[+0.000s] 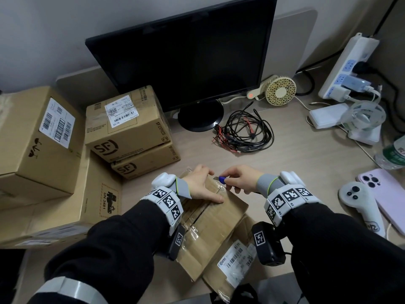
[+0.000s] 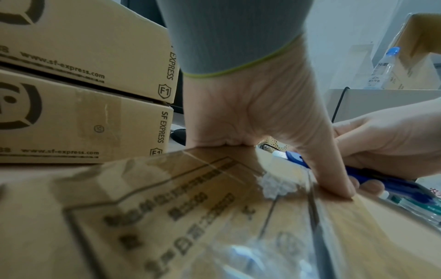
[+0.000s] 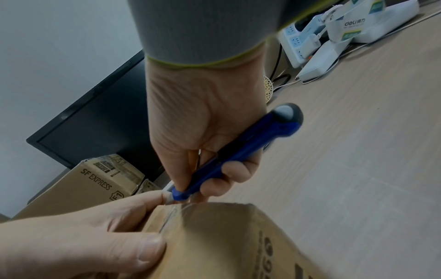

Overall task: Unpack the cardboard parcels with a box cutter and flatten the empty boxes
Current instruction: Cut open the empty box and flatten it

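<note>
A brown taped cardboard parcel [image 1: 219,218] lies on the desk in front of me, on top of another piece of cardboard [image 1: 234,266] with a shipping label. My left hand [image 1: 200,183] holds the parcel's far end: the palm and thumb press on its top [image 2: 167,217] and the fingers wrap over the far edge. My right hand [image 1: 241,179] grips a blue box cutter [image 1: 222,179]. Its short blade points left at the taped seam on the far edge [image 3: 171,213], close to my left fingertips [image 3: 152,200]. The cutter's grey end [image 3: 286,115] sticks out behind my palm.
Two stacked SF Express boxes [image 1: 127,126] stand just left of the parcel, with a larger box [image 1: 37,139] and a flat one [image 1: 98,194] further left. Behind are a monitor [image 1: 186,58], tangled cables [image 1: 245,132] and a small fan [image 1: 280,91]. A controller [image 1: 359,205], phone [image 1: 385,194] and power strip [image 1: 348,69] lie right.
</note>
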A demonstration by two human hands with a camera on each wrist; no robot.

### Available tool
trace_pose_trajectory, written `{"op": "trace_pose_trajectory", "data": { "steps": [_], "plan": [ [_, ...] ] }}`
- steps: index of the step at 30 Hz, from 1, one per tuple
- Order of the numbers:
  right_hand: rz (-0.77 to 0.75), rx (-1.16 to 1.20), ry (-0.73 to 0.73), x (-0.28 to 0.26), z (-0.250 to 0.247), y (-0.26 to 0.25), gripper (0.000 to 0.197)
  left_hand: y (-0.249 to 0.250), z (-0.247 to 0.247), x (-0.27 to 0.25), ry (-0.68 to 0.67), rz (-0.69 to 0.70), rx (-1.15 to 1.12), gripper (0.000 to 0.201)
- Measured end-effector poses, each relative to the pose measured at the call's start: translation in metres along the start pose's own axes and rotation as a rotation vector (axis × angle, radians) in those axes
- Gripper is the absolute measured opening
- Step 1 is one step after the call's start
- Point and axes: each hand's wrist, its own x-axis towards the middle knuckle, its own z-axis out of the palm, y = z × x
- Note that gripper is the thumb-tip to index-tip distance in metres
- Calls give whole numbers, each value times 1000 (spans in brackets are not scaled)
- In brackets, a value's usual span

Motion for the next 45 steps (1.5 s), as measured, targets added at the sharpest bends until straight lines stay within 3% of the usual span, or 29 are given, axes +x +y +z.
{"op": "trace_pose_trajectory", "data": {
  "steps": [13, 42, 45],
  "plan": [
    [23, -180, -98, -8, -11, 4, 32, -5, -3, 9, -38, -15, 50, 96],
    [113, -88, -140, -46, -17, 28, 23, -6, -2, 16, -30, 20, 41, 100],
    [176, -31, -129, -46, -21, 30, 13, -6, 2, 13, 49, 56, -24, 81]
  ]
}}
